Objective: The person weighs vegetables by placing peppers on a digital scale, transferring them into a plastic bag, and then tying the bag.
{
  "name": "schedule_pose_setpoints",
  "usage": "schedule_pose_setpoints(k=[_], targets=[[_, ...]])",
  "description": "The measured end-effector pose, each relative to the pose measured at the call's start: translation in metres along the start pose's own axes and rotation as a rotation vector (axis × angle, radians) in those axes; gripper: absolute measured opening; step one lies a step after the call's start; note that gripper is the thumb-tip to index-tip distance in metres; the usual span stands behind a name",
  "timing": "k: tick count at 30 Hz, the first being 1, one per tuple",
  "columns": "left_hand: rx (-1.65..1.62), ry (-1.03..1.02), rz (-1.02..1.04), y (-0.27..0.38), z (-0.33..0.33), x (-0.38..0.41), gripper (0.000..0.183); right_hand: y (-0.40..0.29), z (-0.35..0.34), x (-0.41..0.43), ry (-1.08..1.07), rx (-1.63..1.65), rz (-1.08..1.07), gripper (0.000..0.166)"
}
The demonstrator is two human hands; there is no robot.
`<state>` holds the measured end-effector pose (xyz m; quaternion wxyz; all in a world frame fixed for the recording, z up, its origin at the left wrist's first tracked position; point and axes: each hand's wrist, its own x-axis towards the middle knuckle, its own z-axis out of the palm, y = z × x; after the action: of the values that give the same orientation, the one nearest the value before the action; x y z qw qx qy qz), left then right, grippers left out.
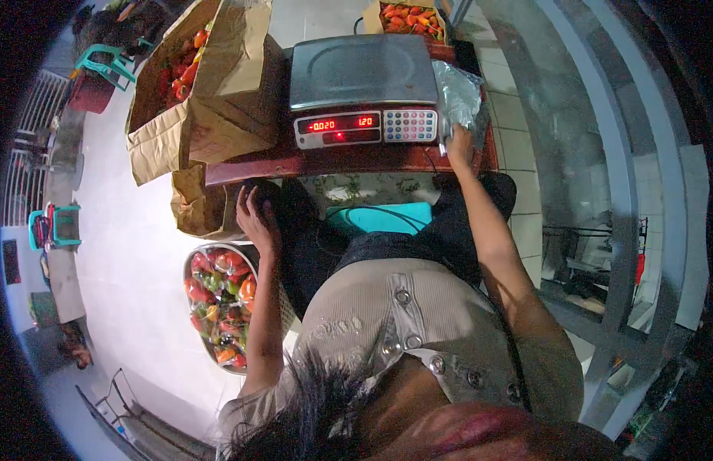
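Observation:
My right hand point(461, 148) is at the near end of a pile of clear plastic bags point(459, 92), its fingers closed on the plastic. The pile lies along the right side of a digital weighing scale point(365, 72). The scale's metal pan is bare and its display point(338, 124) shows lit red digits. My left hand point(256, 218) holds nothing, fingers apart, over my dark-clothed knee and beside a small brown paper bag point(198, 201). Below that hand stands a light basket point(196, 245) filled with bagged red, orange and green peppers point(221, 299).
A large open brown paper bag point(232, 129) holding red peppers point(184, 78) stands left of the scale on the dark red table point(247, 170). Behind the scale is a box of peppers point(411, 20). A turquoise object point(385, 216) with a black cable lies beneath. Metal framing point(613, 144) runs along the right.

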<state>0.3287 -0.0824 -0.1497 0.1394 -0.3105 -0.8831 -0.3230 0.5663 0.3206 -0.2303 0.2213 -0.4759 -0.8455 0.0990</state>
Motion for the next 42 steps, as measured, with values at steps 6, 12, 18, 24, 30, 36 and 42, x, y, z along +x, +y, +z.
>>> schedule_pose_setpoints(k=[6, 12, 18, 24, 30, 36, 42], targets=[[-0.033, -0.037, -0.013, -0.003, 0.005, -0.001, 0.027, 0.020, -0.005, 0.019, 0.118, 0.152, -0.057, 0.020], [0.076, -0.015, 0.028, -0.008, 0.010, -0.006, 0.023, 0.014, -0.037, 0.038, 0.107, 0.148, -0.116, 0.023], [-0.014, -0.029, 0.006, -0.009, 0.010, -0.004, 0.021, 0.005, -0.052, 0.049, 0.032, 0.066, -0.060, 0.016], [-0.051, -0.026, 0.008, -0.005, 0.007, -0.004, 0.020, 0.020, -0.058, 0.060, -0.068, 0.035, -0.259, 0.014], [-0.067, -0.017, 0.010, -0.005, 0.005, -0.005, 0.020, 0.017, -0.077, 0.071, -0.113, -0.051, -0.187, 0.010], [-0.038, 0.003, 0.044, 0.000, 0.002, -0.006, 0.021, 0.022, -0.085, 0.087, -0.083, 0.230, -0.145, 0.014], [-0.039, -0.023, 0.009, 0.002, 0.001, -0.006, 0.021, 0.019, -0.108, 0.111, -0.044, 0.569, -0.045, 0.014]])
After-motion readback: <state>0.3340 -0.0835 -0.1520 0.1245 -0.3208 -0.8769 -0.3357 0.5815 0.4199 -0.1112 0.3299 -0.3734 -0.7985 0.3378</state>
